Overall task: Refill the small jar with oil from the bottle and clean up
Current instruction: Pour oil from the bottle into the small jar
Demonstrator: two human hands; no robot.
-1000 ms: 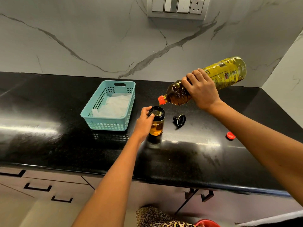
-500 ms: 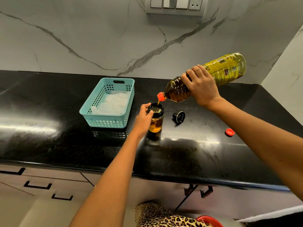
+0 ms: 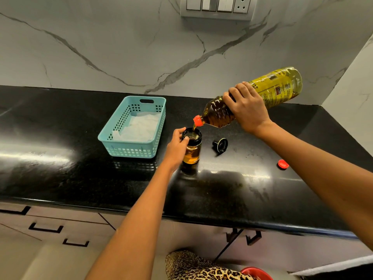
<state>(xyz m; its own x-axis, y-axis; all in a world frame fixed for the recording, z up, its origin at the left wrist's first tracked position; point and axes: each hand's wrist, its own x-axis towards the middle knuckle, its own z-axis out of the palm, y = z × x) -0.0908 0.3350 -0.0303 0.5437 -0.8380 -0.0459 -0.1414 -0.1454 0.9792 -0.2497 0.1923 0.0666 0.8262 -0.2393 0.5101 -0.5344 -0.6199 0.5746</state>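
A small glass jar (image 3: 193,148) with a black rim stands upright on the black counter (image 3: 232,188), partly filled with amber oil. My left hand (image 3: 176,148) grips its left side. My right hand (image 3: 247,107) holds a large oil bottle (image 3: 252,99) with a yellow label, tilted neck down to the left. Its orange spout (image 3: 197,120) hangs just above the jar's mouth, and a thin stream of oil runs into the jar. The jar's black lid (image 3: 220,145) lies on the counter to the right of the jar. The bottle's red cap (image 3: 282,164) lies farther right.
A teal plastic basket (image 3: 132,149) holding white cloth or paper (image 3: 139,127) sits left of the jar. A marble wall with a switch panel (image 3: 218,7) rises behind the counter. Drawers with dark handles are below the counter's front edge.
The bottle has tipped lower and its spout has come down over the jar; oil now streams into the jar. My left hand has stayed on the jar.
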